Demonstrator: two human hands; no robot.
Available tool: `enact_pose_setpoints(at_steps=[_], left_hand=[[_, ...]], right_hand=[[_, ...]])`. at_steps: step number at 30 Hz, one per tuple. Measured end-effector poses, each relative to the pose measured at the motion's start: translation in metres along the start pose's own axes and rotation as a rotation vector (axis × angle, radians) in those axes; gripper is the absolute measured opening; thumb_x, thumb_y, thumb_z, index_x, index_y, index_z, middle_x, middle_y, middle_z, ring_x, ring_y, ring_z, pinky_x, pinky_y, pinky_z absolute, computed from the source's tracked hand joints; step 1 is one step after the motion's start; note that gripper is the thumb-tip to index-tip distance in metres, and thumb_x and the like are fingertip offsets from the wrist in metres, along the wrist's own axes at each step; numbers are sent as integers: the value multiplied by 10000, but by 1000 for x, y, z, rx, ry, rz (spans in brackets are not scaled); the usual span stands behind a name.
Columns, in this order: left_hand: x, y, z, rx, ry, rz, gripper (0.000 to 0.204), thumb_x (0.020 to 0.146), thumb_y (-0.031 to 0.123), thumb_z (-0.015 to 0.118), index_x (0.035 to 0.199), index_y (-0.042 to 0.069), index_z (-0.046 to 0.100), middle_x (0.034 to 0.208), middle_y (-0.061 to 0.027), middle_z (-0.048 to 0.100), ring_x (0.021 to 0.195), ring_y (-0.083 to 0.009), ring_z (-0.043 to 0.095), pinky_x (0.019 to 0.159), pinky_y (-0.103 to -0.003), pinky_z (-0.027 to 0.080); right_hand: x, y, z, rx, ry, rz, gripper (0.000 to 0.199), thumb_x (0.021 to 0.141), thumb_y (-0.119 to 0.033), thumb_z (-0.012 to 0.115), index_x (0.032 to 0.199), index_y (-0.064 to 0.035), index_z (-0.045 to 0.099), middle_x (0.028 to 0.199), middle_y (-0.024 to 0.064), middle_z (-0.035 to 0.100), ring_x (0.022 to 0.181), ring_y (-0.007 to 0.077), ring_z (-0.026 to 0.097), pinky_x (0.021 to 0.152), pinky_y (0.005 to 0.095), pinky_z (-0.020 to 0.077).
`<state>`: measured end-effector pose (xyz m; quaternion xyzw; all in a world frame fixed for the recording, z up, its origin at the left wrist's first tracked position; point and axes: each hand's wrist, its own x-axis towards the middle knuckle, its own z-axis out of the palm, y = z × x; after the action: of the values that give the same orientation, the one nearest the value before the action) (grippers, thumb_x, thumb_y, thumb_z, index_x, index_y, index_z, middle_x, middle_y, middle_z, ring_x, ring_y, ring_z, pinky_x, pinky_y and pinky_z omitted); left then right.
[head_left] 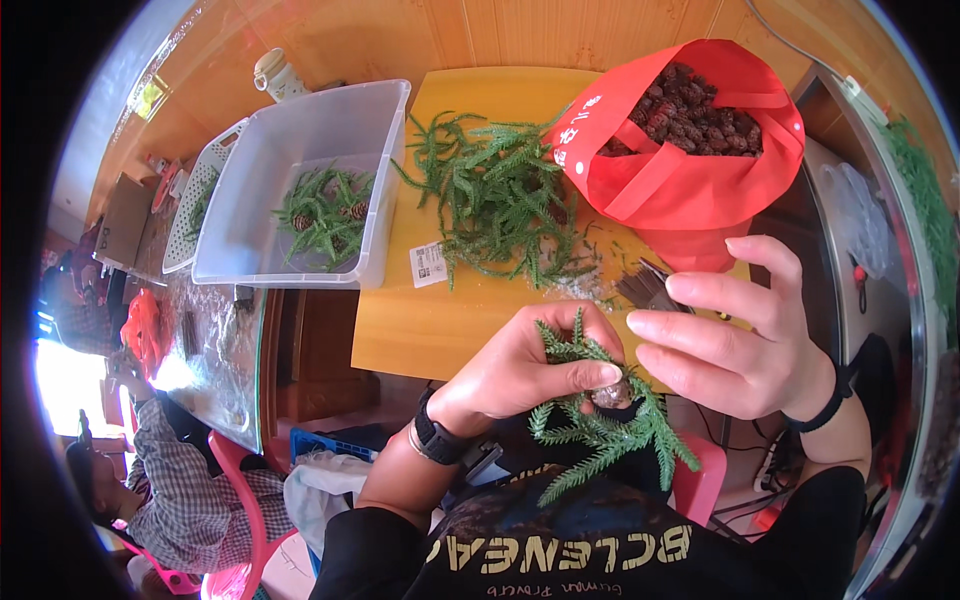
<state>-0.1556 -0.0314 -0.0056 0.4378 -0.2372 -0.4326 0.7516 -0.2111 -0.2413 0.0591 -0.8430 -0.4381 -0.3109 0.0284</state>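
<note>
My left hand (520, 365) pinches a green artificial pine sprig (600, 440) with a pine cone (612, 393) at its middle, held above my lap at the table's near edge. The sprig's branches fan out below and right of the fingers. To the right, my right hand (745, 340) is raised with its fingers spread and nothing seen in them; its thumb is hidden. Beyond my hands, a heap of loose green sprigs (505, 195) lies on the yellow table (400, 335). A red bag (690, 240) full of brown pine cones (690, 115) stands behind my right hand.
Left of the heap, a clear plastic bin (372, 265) holds several sprigs with cones. A white label (428, 265) and dark thin sticks (645, 287) lie on the table. A white cup (278, 75) stands behind the bin. At far left, a person in a checked shirt (200, 520) sits by a glass-topped table.
</note>
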Motion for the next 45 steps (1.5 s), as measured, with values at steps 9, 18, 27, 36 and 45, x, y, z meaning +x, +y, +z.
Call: enact_pose_setpoints(at_steps=[9, 18, 27, 36, 45], left_hand=[[6, -9, 12, 934, 241, 559, 189, 709, -35, 700, 825, 12, 557, 848, -93, 602, 732, -182, 600, 621, -260, 468], [0, -2, 3, -80, 26, -25, 128, 828, 59, 638, 877, 12, 529, 843, -66, 588, 727, -155, 618, 576, -230, 491], [5, -8, 14, 1059, 291, 591, 199, 680, -30, 715, 796, 13, 558, 810, -77, 605, 726, -177, 602, 623, -269, 466], [0, -8, -2, -97, 3, -54, 151, 802, 38, 659, 871, 16, 526, 841, -85, 584, 711, -159, 624, 558, -250, 480], [4, -2, 12, 887, 208, 487, 169, 719, -36, 691, 801, 17, 552, 820, -82, 614, 755, -189, 608, 644, -284, 474]], right_hand=[[9, -1, -3, 186, -266, 400, 170, 585, -140, 711, 671, -71, 582, 1020, 47, 590, 1091, 310, 470, 876, 493, 372], [0, 0, 0, 4, -32, 70, 197, 651, -198, 705, 840, -183, 649, 1054, -31, 606, 1006, 220, 514, 883, 483, 386], [9, 5, -5, 216, -311, 365, 176, 618, -213, 698, 683, -72, 613, 990, 10, 606, 1070, 297, 490, 892, 474, 360], [0, 2, 1, 40, 25, 48, 168, 635, -147, 716, 786, -177, 650, 999, -35, 619, 967, 197, 530, 857, 451, 397], [12, 3, -13, 201, -240, 290, 138, 590, -101, 697, 707, -96, 624, 1018, 10, 607, 1047, 288, 501, 862, 480, 373]])
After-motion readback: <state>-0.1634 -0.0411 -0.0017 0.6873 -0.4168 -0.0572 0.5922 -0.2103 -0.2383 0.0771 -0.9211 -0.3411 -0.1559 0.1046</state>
